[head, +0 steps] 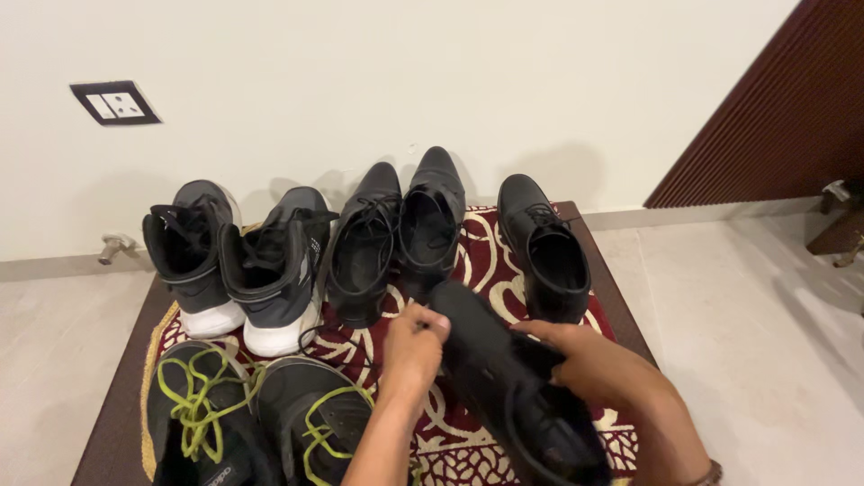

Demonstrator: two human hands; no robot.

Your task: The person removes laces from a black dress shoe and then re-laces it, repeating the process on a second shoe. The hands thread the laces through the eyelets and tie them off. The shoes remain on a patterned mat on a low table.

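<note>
Just one head cam here, looking steeply down and forward from close above the patterned mat (486,247), facing the white wall (405,81) right behind the shoes.

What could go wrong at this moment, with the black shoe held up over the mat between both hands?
The black shoe hangs above the patterned mat, gripped by the left hand near its toe and the right hand at its side; a slip could drop it onto the mat. The black dress shoes stand close in front, so a forward swing might knock them. A loose lace trails beside the left hand and could snag.
</note>
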